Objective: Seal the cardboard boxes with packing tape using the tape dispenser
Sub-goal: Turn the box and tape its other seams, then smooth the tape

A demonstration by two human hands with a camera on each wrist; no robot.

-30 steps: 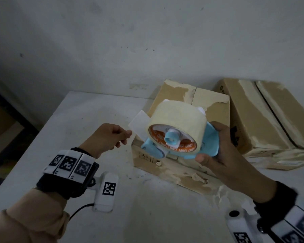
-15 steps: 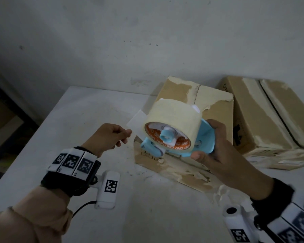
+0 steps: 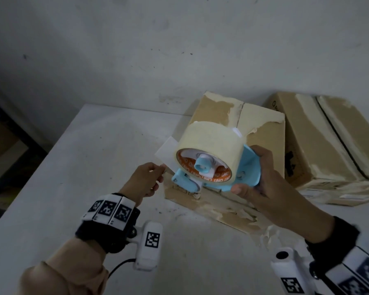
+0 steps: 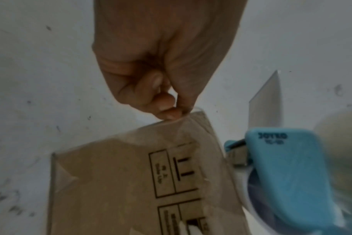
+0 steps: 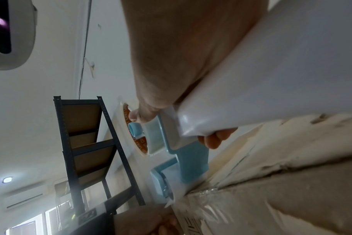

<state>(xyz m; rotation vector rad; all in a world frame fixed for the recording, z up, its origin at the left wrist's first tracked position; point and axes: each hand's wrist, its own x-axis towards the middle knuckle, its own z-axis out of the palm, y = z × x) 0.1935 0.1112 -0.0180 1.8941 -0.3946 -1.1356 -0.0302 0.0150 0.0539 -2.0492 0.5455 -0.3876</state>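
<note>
Holding the tape dispenser (image 3: 239,171) in the centre of the head view, our right hand (image 3: 262,179) wraps its curled fingers round the white handle, thumb under the blue frame; the roll of packing tape (image 3: 211,145) sits on the hub, wide and pale. Our left hand (image 3: 146,180), left of centre, pinches the free tape end (image 4: 193,117) between thumb and fingertips (image 4: 169,113), as the left wrist view shows; this clear film is thin, limp and sticky, so we judge it best taken only at its very edge and kept taut, lest it fold on itself. We judge the dispenser light and rigid, safely gripped by the handle; the cutter at its mouth is not clearly visible. The nearer cardboard box (image 3: 224,116) lies just behind and beneath the dispenser, upper centre; its skin is torn and peeled, so we expect tape to bond unevenly there. A second cardboard box (image 3: 320,141) lies just beside it at upper right, with a dark seam. Both rest on a white, scuffed table (image 3: 77,162) against a marked white wall (image 3: 136,50); the right wrist view shows a dark metal shelf rack (image 5: 86,143) at lower left.
</note>
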